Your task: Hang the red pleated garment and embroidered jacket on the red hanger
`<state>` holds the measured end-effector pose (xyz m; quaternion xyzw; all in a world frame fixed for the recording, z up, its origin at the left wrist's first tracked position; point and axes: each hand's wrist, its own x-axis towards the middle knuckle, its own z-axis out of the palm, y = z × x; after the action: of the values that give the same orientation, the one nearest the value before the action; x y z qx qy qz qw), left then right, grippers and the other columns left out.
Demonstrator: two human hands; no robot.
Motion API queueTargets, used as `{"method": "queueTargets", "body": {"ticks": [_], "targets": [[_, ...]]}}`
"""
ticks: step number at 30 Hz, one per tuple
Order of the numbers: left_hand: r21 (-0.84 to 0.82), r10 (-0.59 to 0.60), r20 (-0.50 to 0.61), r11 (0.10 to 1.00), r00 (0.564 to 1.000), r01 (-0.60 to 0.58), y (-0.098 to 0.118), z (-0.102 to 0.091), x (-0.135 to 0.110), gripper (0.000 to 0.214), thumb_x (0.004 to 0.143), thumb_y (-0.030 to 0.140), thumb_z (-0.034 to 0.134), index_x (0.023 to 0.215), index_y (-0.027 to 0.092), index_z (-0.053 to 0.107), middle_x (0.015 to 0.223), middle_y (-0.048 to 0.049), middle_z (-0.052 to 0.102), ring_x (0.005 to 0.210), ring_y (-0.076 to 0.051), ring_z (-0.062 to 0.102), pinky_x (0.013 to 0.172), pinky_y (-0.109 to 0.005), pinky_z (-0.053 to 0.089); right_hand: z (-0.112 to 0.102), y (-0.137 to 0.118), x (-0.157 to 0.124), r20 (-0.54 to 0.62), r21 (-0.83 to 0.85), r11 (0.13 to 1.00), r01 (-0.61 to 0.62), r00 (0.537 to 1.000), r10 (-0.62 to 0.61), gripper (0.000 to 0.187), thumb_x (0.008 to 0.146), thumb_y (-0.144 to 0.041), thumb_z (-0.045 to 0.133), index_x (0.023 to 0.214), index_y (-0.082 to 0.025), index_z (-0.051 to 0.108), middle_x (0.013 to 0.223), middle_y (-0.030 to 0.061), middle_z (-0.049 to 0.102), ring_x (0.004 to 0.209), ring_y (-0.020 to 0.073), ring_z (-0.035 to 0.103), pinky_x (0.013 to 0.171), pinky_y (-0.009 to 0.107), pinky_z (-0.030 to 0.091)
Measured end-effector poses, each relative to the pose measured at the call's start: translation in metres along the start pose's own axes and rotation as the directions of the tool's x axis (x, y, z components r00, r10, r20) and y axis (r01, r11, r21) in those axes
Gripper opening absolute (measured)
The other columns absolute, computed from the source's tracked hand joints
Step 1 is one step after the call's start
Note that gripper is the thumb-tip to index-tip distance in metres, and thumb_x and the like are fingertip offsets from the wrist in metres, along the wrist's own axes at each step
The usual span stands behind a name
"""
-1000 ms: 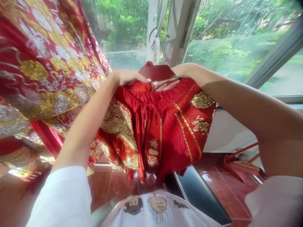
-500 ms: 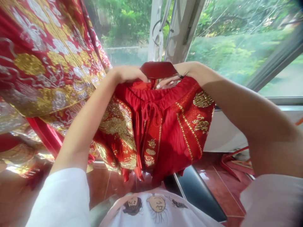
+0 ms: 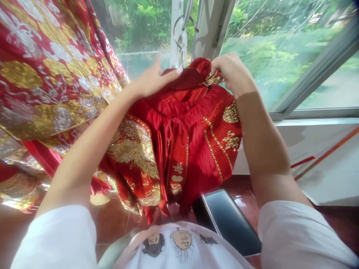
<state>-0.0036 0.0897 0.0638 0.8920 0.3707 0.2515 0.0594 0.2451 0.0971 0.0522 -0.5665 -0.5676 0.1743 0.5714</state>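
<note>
A red skirt with gold embroidery and a tied drawstring bow hangs in front of me from a dark red hanger. The hanger's metal hook rises above it. My left hand lies at the hanger's left side, thumb stretched along its top edge and fingers apart, slightly blurred. With thumb and fingers closed, my right hand pinches gold-trimmed red cloth at the hanger's right end. Whether that cloth belongs to the skirt or to another garment, I cannot tell.
Large red garments with gold and silver embroidery hang close on the left. Behind the hanger stand a window frame and glass panes. Below is a black padded seat on red floor tiles. An orange-red strip slants at right.
My right hand has come up from inside the waistband, and red cloth now shows above the hanger's right side. My left hand has lifted from the waistband with its fingers spreading.
</note>
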Motion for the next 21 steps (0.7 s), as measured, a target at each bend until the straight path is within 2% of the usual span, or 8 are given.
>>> {"method": "queueTargets", "body": {"ticks": [1,3,5,8,12,15,18,21], "targets": [[0.064,0.084,-0.143,0.995,0.986,-0.075,0.006,-0.001,-0.002,0.077,0.089,0.065,0.04,0.144,0.014,0.022,0.15,-0.0142,0.035,0.131,-0.027,0.036,0.108,-0.033,0.026,0.002,-0.002,-0.002,-0.046,0.038,0.999,0.038,0.998,-0.036,0.028,0.06,0.005,0.05,0.048,-0.015,0.036,0.053,-0.0044,0.03,0.052,0.0048,0.023,0.048,0.023,0.017],[0.297,0.32,-0.343,0.929,0.883,-0.221,0.023,-0.002,-0.003,0.064,0.09,0.051,0.049,0.139,0.011,0.034,0.145,-0.0172,0.037,0.13,-0.028,0.035,0.11,-0.034,0.023,0.007,-0.008,-0.004,-0.103,0.081,0.991,0.103,0.99,-0.095,0.027,0.058,0.008,0.048,0.047,-0.014,0.036,0.057,-0.0033,0.031,0.054,0.0044,0.024,0.048,0.022,0.018],[0.529,0.497,-0.291,0.796,0.818,-0.295,0.046,-0.002,0.003,0.049,0.088,0.034,0.055,0.13,0.01,0.047,0.137,-0.0175,0.045,0.128,-0.03,0.037,0.112,-0.038,0.02,0.009,-0.012,-0.006,-0.118,0.116,0.981,0.156,0.983,-0.142,0.025,0.056,0.009,0.045,0.048,-0.014,0.039,0.058,-0.0022,0.034,0.056,0.0051,0.027,0.047,0.021,0.022],[0.642,0.473,-0.056,0.692,0.879,-0.331,0.081,0.003,0.027,0.049,0.08,0.012,0.054,0.129,0.005,0.051,0.13,-0.0176,0.051,0.126,-0.036,0.043,0.112,-0.047,0.021,0.007,-0.014,-0.007,-0.112,0.158,0.965,0.207,0.975,-0.191,0.024,0.057,0.007,0.044,0.055,-0.017,0.043,0.061,-0.0015,0.039,0.058,0.007,0.033,0.047,0.019,0.029],[0.481,0.319,0.088,0.816,0.944,-0.321,0.098,0.012,0.068,0.054,0.078,0.005,0.052,0.132,0.005,0.048,0.123,-0.0225,0.055,0.109,-0.04,0.057,0.086,-0.044,0.045,0.004,-0.011,-0.003,-0.064,0.245,0.946,0.213,0.977,-0.203,0.027,0.06,0.008,0.043,0.056,-0.018,0.04,0.064,-0.0022,0.044,0.06,0.0061,0.04,0.053,0.018,0.037],[0.385,0.283,0.11,0.871,0.953,-0.304,0.09,0.015,0.089,0.053,0.074,0.008,0.061,0.127,0.008,0.053,0.113,-0.0205,0.061,0.098,-0.036,0.061,0.075,-0.038,0.043,0.002,-0.007,0.0,-0.021,0.24,0.958,0.157,0.987,-0.156,0.028,0.064,0.01,0.043,0.056,-0.017,0.039,0.06,-0.0038,0.043,0.057,0.0048,0.037,0.051,0.017,0.036],[0.357,0.251,0.053,0.899,0.966,-0.253,0.079,0.019,0.096,0.032,0.075,0.011,0.061,0.108,0.009,0.063,0.101,-0.0158,0.063,0.094,-0.029,0.059,0.073,-0.034,0.04,-0.003,-0.003,-0.003,0.066,0.234,0.967,0.101,0.991,-0.119,0.024,0.071,0.004,0.045,0.059,-0.016,0.042,0.056,-0.0048,0.037,0.053,0.0051,0.032,0.048,0.018,0.035],[0.312,0.255,-0.056,0.923,0.965,-0.226,0.074,0.028,0.095,0.022,0.085,0.02,0.05,0.104,0.013,0.058,0.112,-0.017,0.059,0.097,-0.027,0.055,0.077,-0.036,0.04,-0.014,0.003,-0.009,0.174,0.283,0.953,0.105,0.972,-0.159,0.011,0.083,-0.012,0.048,0.088,-0.018,0.056,0.071,-0.0043,0.052,0.058,0.0073,0.046,0.055,0.022,0.046]]}}
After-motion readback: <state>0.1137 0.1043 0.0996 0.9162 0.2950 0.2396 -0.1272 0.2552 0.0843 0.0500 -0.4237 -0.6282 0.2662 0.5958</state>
